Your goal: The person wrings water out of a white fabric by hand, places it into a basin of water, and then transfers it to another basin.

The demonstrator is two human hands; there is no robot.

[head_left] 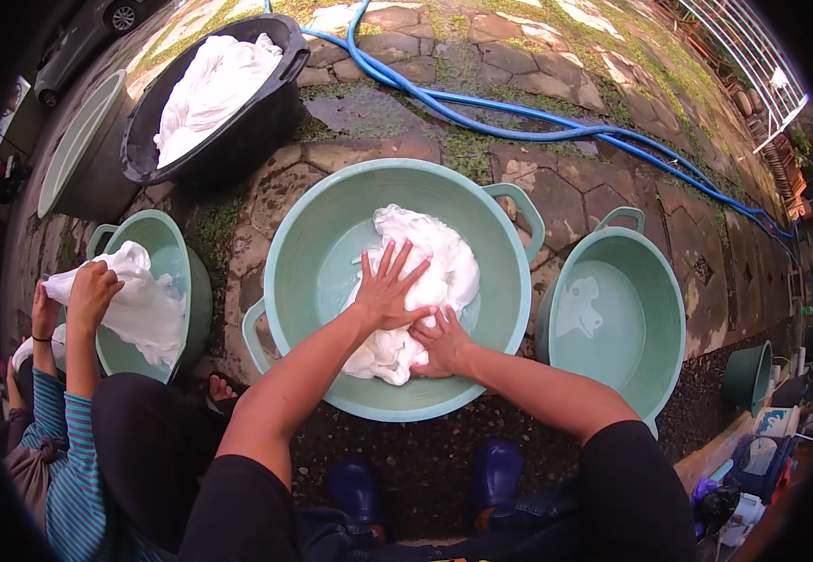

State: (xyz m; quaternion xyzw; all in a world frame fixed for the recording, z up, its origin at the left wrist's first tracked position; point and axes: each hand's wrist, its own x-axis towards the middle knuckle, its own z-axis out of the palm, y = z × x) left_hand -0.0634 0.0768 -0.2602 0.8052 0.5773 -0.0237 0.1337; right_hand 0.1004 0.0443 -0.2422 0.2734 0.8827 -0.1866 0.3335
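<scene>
A bunched heap of wet white cloth [448,258] lies in the large green tub [317,225] in front of me, with a little water around it. My left hand [389,286] presses down on the middle of the cloth, fingers spread. Just right of it and nearer to me, my right hand [441,342] rests on the cloth's lower right side, its fingers also stretched out. The two hands nearly touch at the thumbs. Neither hand is closed around the cloth.
A smaller green tub [645,328] stands at right. At left, a co-worker's hands [92,290] hold white cloth over another green tub [202,304]. A black basin [280,98] of white cloth sits behind. Blue hoses [481,110] cross the stone paving.
</scene>
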